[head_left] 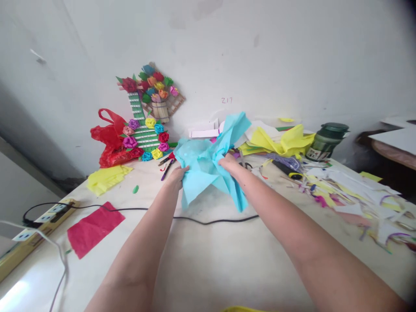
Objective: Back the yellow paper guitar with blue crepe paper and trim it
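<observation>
Light blue crepe paper point(203, 162), crumpled and partly unfolded, is held up over the middle of the table between both hands. My left hand point(179, 174) pinches its left edge, with the fingers partly hidden by the sheet. On the other side my right hand point(229, 163) is closed on the gathered right part, and its fingertips are behind the paper. One strip of the sheet sticks up at the upper right, and loose corners hang below the hands.
A black cable point(208, 222) crosses the table towards a power strip point(48, 223) at left. Magenta paper point(95, 229) and yellow paper point(108, 178) lie nearby. Behind stand a flower-decorated craft point(146, 130) and a red bag point(112, 141). Paper scraps point(354, 195) and a green bottle point(327, 141) are at right.
</observation>
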Demonstrator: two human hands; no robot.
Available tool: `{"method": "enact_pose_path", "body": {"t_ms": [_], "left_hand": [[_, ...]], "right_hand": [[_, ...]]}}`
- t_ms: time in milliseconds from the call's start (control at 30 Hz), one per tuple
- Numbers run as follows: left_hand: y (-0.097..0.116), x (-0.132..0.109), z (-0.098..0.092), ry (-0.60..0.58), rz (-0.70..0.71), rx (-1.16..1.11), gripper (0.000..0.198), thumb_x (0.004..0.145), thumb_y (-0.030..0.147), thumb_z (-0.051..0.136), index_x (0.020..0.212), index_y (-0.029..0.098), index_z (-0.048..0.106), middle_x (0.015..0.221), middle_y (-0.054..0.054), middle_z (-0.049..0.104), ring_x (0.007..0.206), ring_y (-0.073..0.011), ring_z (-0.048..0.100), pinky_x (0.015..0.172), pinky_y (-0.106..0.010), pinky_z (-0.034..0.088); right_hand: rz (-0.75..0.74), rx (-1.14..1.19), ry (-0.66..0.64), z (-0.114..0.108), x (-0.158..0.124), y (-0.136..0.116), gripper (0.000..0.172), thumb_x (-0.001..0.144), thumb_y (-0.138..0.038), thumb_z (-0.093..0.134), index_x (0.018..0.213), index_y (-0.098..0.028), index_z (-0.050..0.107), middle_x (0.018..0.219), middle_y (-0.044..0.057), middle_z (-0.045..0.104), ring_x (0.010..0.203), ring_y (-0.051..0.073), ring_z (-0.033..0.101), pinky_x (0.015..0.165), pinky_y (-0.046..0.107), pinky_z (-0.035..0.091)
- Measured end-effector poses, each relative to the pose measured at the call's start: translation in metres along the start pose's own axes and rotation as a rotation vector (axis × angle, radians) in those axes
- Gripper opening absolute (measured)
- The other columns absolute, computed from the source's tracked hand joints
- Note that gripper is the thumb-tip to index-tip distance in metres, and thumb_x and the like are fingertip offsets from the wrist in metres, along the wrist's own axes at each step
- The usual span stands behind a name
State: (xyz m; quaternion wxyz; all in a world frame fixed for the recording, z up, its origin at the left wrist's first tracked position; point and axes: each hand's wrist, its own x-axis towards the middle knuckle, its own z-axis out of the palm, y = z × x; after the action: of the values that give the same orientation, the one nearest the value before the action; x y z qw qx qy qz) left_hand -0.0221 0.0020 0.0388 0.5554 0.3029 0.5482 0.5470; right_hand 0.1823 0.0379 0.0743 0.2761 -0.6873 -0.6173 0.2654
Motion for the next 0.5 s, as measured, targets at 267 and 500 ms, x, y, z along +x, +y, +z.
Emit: {"method": "enact_pose_path", "body": {"t_ms": [267,500], "left_hand": [[-0.010,0.007,-0.011,0.106,0.126,0.480,0.031,0.071,0.036,0.063,0.091,0.012,0.060,0.079,-0.009,0.067,0.082,-0.0222,0.063,0.071,-0.031,0.048],[0.005,-0.003,-0.012,0.278,0.185,1.178,0.062,0.070,0.065,0.046,0.098,0.011,0.057,0.108,-0.022,0.060,0.104,-0.0339,0.054,0.084,-0.041,0.041]], "right_hand": [[-0.008,-0.395,-0.061,0.002,-0.024,0.013,0.075,0.074,-0.023,0.050,0.140,-0.009,0.018,0.121,0.022,0.052,0.108,0.031,0.052,0.085,0.041,0.042],[-0.200,-0.639,0.126,0.015,-0.034,0.010,0.086,0.070,-0.024,0.057,0.142,-0.009,0.013,0.146,0.021,0.013,0.125,0.037,0.030,0.095,0.048,0.030]]}}
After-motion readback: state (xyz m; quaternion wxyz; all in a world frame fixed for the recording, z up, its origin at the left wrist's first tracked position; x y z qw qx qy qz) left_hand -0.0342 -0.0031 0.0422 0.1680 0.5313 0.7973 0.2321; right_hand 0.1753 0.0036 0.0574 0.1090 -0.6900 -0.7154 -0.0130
